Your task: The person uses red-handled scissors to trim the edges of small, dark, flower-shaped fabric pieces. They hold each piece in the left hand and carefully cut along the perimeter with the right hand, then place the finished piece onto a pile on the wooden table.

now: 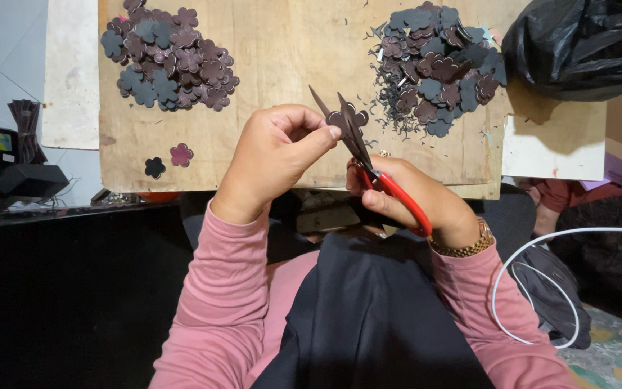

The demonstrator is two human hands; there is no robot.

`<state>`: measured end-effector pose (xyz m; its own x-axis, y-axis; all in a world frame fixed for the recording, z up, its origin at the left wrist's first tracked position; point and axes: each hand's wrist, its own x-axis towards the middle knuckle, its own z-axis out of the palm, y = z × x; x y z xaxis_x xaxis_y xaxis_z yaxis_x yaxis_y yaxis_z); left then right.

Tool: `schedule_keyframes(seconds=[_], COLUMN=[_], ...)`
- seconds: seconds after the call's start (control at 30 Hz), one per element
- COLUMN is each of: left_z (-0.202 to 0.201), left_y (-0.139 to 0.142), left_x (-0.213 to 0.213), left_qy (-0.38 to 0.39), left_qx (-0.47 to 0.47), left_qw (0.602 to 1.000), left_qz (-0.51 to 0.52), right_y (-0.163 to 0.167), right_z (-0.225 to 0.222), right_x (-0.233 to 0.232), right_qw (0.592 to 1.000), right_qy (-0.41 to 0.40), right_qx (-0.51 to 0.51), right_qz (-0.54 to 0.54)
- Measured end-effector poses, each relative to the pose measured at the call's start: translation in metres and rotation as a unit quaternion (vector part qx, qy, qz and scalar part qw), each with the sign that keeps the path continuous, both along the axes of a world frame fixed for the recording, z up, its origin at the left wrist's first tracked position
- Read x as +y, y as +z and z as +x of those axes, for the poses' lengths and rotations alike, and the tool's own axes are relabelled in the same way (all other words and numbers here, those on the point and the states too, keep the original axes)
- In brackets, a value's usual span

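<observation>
Head view, L hand: left hand (275,155) pinched a dark flower-shaped cutout (345,119) betw thumb & fingertips, above the board's near edge.
Head view, R hand: right hand (404,202) gripped red-handled scissors (368,162), blades parted around the cutout.
Board: wooden board (282,57) held two piles of cutouts, left pile (168,61) & right pile (440,65) w/ scraps.
Far right: black plastic bag (584,47).

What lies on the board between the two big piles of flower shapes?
In the head view, bare wooden board lies between the left pile and right pile.
</observation>
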<state>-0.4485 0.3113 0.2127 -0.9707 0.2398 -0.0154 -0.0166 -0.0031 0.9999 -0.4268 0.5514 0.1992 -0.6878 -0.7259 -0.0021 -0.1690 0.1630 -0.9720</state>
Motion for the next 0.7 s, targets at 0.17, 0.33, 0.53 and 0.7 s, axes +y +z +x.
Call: schedule_keyframes(seconds=[0.17,0.33,0.53,0.7], left_z=[0.0,0.0,0.0,-0.001], left_y=[0.0,0.001,0.0,-0.005], left_x=[0.001,0.001,0.0,0.001], left_qy=[0.007,0.011,0.018,0.018], left_qx=[0.031,0.029,0.022,0.02], left_qw=[0.999,0.998,0.999,1.0], left_qz=[-0.037,-0.046,-0.037,-0.015], right_y=[-0.005,-0.009,-0.011,-0.018], right_z=[0.001,0.0,0.002,0.002], right_x=[0.002,0.004,0.003,-0.001], right_qw=[1.0,1.0,0.999,0.997], right_qy=[-0.012,-0.014,-0.03,-0.035], right_qx=[-0.007,-0.002,-0.028,-0.057], right_qz=[0.013,0.002,0.0,-0.025])
